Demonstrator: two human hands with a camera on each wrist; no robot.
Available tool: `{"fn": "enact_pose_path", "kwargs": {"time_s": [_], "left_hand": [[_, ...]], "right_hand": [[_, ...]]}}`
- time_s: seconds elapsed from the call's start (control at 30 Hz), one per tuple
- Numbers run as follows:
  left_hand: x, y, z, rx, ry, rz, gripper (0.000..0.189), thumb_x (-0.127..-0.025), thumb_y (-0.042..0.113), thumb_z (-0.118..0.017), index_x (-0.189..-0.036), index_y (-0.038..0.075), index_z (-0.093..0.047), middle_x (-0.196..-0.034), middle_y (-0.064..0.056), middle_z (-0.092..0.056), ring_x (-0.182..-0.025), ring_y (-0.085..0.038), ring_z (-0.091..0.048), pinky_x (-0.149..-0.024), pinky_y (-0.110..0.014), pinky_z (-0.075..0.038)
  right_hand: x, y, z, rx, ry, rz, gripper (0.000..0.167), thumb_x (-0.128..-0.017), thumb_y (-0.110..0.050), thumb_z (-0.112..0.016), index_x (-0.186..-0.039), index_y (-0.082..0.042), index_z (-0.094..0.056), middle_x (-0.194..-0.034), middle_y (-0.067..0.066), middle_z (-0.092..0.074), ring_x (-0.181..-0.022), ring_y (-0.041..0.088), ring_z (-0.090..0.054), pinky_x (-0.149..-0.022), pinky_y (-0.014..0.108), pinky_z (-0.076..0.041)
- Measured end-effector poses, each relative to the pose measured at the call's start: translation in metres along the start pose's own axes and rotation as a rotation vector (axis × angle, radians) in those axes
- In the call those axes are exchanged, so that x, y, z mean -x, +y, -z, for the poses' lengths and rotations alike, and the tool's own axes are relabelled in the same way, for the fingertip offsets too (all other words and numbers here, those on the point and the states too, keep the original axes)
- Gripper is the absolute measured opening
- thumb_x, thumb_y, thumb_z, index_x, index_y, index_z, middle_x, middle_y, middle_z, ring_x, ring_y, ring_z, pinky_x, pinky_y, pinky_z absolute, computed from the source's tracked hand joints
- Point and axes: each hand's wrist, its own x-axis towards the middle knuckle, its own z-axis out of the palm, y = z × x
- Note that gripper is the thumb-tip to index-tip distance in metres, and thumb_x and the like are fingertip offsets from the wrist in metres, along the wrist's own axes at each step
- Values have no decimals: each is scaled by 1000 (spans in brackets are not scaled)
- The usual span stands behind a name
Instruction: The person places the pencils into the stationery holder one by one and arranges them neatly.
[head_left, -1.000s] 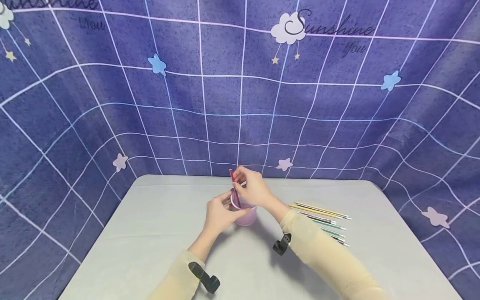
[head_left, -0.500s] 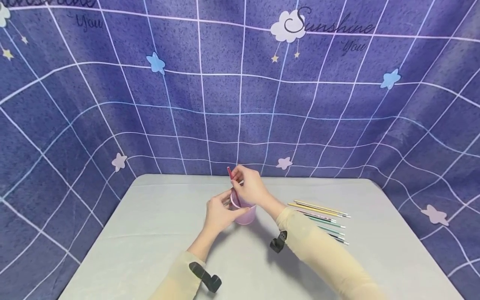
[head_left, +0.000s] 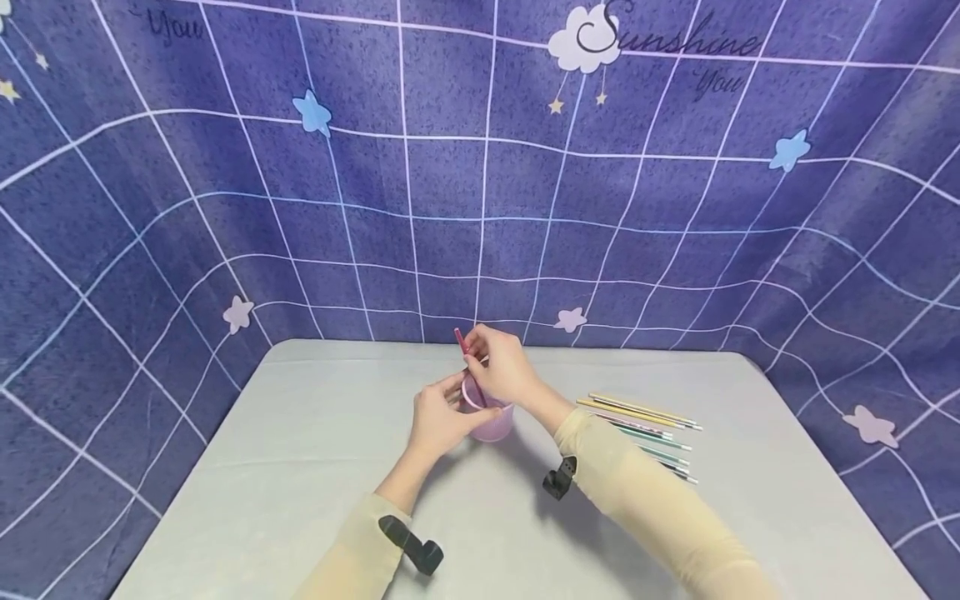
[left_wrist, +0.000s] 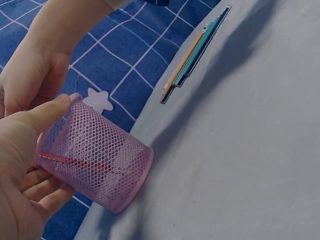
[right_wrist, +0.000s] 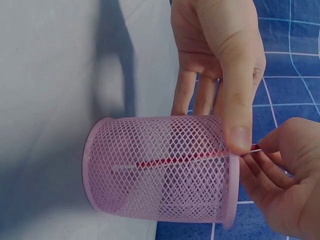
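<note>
My left hand (head_left: pixel 441 419) holds a pink mesh pencil cup (head_left: pixel 492 427) at its rim, thumb on the near side and fingers around the far side. My right hand (head_left: pixel 502 364) pinches a red pencil (head_left: pixel 459 337) near its upper end, just above the cup's mouth. Most of that pencil slants down inside the cup; its red shaft (right_wrist: pixel 185 159) shows through the mesh in the right wrist view, with a pale lower end. In the left wrist view the cup (left_wrist: pixel 100 150) stands on the table, partly covered by my left thumb.
Several pencils (head_left: pixel 637 412), yellow, green and dark, lie side by side on the white-covered table (head_left: pixel 300 467) to the right, partly behind my right sleeve (head_left: pixel 637 492). A blue-purple grid curtain (head_left: pixel 420 208) hangs behind the table and along both sides.
The red pencil's top has tipped slightly left in my right hand. My left hand keeps its hold on the cup. The head view has tilted down a little.
</note>
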Motion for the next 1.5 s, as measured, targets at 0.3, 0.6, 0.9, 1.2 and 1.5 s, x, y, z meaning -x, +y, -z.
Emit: {"fn": "enact_pose_path", "kwargs": {"time_s": [0.3,0.6,0.9,1.2,1.5], "left_hand": [[3,2,1,36,27,-3,79,-68,22,-103,-135,-3,-69,-128,-23,-75,-113,-38,-76,-95,-40,-64],[2,4,-4,78,46,35,78,-67,19,-103,-134,-4,-70,-128,-24,-75,-115,-39,-76,-97,-42,-63],[-6,10,-18,82,6,26,77,-70,21,-101,-135,-4,-69,-130,-25,-73,-118,-39,-75,-99,-38,-63],[10,1,6,42,39,72,79,-66,21,-103,-133,-3,-70,-129,-23,-75,-118,-38,-75,-98,-40,-63],[2,7,-5,14,45,49,78,-63,24,-105,-131,1,-74,-126,-19,-77,-113,-34,-78,-94,-37,-65]], "right_hand": [[1,10,10,-7,-22,-9,13,-93,-2,-72,-105,-2,-68,-92,9,-77,-83,22,-78,-76,28,-65],[15,51,65,111,-20,-75,13,-91,-4,-70,-103,-1,-72,-92,12,-78,-83,27,-76,-81,43,-64],[64,109,154,358,-114,-135,8,-89,-2,-69,-95,-1,-75,-85,12,-80,-79,31,-76,-81,53,-61],[125,151,131,393,-360,-170,6,-84,-7,-81,-88,-4,-77,-77,3,-77,-74,22,-73,-75,45,-64],[148,163,137,420,-317,-212,6,-81,-8,-80,-80,-11,-74,-72,-4,-73,-68,15,-67,-71,45,-61]]}}
